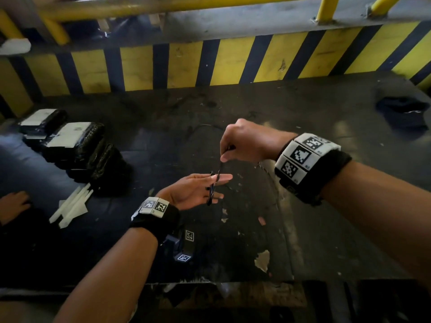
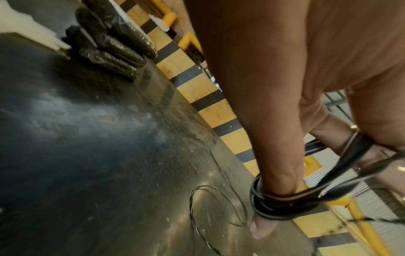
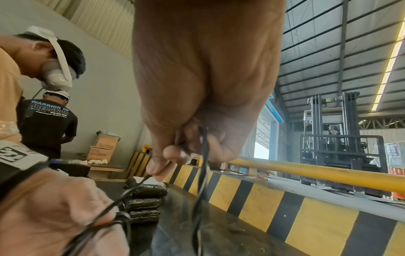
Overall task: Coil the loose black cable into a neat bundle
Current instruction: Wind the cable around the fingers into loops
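Observation:
The black cable [image 1: 211,190] is wound in several turns round the straight fingers of my left hand [image 1: 222,186], which lies palm up over the dark table [image 1: 303,217]. In the left wrist view the coil [image 2: 282,199] wraps one finger near its tip and runs across to another. My right hand [image 1: 224,158] hovers just above the left hand, pinching a strand of the cable [image 3: 202,173] that drops to the coil. More loose cable [image 2: 210,204] lies in thin loops on the table behind the hands.
Black wrapped packs [image 1: 77,141] and white strips [image 1: 72,206] lie at the left, beside another person's hand [image 1: 14,203]. A dark cloth [image 1: 403,113] sits far right. A yellow-and-black striped barrier [image 1: 210,64] bounds the table's back. A black tagged device [image 1: 182,245] rests near my left wrist.

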Demonstrator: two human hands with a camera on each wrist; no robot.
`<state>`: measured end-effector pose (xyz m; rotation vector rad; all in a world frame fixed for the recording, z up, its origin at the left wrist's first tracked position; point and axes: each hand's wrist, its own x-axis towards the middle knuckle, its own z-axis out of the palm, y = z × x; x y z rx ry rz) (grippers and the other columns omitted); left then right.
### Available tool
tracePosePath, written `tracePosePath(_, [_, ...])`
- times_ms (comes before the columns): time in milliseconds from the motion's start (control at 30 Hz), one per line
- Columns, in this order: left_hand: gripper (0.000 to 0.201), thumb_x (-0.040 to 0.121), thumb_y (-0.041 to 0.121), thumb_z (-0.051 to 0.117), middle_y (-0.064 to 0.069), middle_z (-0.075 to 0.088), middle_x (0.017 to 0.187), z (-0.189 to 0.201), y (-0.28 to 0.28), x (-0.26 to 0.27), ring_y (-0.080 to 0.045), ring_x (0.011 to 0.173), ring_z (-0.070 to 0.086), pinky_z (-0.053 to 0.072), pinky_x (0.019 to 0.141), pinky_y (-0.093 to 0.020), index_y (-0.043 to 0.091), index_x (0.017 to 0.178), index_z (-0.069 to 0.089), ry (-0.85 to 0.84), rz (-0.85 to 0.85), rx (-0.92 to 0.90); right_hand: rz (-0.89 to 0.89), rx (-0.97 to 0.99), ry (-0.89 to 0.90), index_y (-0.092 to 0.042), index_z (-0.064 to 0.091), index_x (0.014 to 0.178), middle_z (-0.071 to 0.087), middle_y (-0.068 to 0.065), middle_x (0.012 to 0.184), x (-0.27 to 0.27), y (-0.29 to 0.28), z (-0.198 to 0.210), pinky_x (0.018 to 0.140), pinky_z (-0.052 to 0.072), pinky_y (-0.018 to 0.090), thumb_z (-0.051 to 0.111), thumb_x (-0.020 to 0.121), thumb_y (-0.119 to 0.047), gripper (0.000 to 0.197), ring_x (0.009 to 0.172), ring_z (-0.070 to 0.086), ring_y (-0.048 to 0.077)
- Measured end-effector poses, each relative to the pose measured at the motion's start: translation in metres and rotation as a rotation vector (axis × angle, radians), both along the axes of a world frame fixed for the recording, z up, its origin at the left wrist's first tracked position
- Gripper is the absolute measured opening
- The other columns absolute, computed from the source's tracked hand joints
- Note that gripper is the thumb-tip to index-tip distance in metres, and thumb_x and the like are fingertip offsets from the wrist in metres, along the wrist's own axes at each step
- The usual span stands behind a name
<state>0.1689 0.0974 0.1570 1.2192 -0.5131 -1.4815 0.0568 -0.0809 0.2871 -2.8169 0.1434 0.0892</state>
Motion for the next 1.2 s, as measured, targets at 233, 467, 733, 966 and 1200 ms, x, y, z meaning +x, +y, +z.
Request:
tracePosePath(233, [0.052,0.094,0.042,0.058,-0.009,0.053,0.152,0.004,0.009,-0.007,-0.046,0.128,0.052,0.049,0.102,-0.050,0.017,0.139,0.062,0.033,-0.040,-0.018,-0.015,0.037,-0.061,-0.023,0.082,0.090,0.074,-0.007,0.086,0.013,-0.005,-0.002,0.074,0.060,0.034,0.076,0.088,-0.032,0.011,0.080,0.071,0.014])
tracePosePath(467, [0.053,0.099,0.034,0.054,-0.010,0.052,0.153,0.010,0.015,-0.008,-0.049,0.129,0.047,0.053,0.099,-0.048,0.007,0.144,0.053,0.015,-0.066,-0.038,-0.045,0.094,-0.091,-0.023,0.083,0.089,0.068,-0.014,0.074,0.025,-0.009,-0.025,0.068,0.053,0.025,0.080,0.085,-0.035,0.013,0.076,0.068,0.009])
tracePosePath(733, [0.044,0.099,0.029,0.058,-0.024,0.044,0.155,0.037,0.024,-0.006,-0.046,0.127,0.056,0.040,0.110,-0.060,0.012,0.139,0.060,0.131,-0.159,-0.265,-0.116,0.342,-0.108,-0.024,0.082,0.103,0.079,-0.009,0.093,0.004,-0.022,-0.076,0.072,0.053,0.009,0.073,0.092,-0.025,0.014,0.077,0.069,-0.006])
tracePosePath(966, [0.049,0.093,0.038,0.068,-0.026,0.035,0.158,0.070,-0.001,-0.004,-0.049,0.129,0.050,0.039,0.110,-0.060,0.014,0.136,0.063,0.139,-0.136,-0.410,-0.126,0.639,0.000,-0.028,0.076,0.117,0.079,0.002,0.083,-0.030,0.027,-0.144,0.084,0.062,0.036,0.059,0.103,-0.023,0.022,0.074,0.075,0.013])
tracePosePath(1200, [0.051,0.093,0.052,0.058,-0.016,0.053,0.151,0.051,-0.012,0.024,-0.053,0.134,0.046,0.048,0.105,-0.053,0.025,0.135,0.065,0.037,0.101,-0.262,-0.024,0.632,0.078,-0.020,0.075,0.117,0.069,0.004,0.071,-0.034,0.051,-0.126,0.060,0.052,0.025,0.053,0.105,-0.028,0.026,0.054,0.059,0.008])
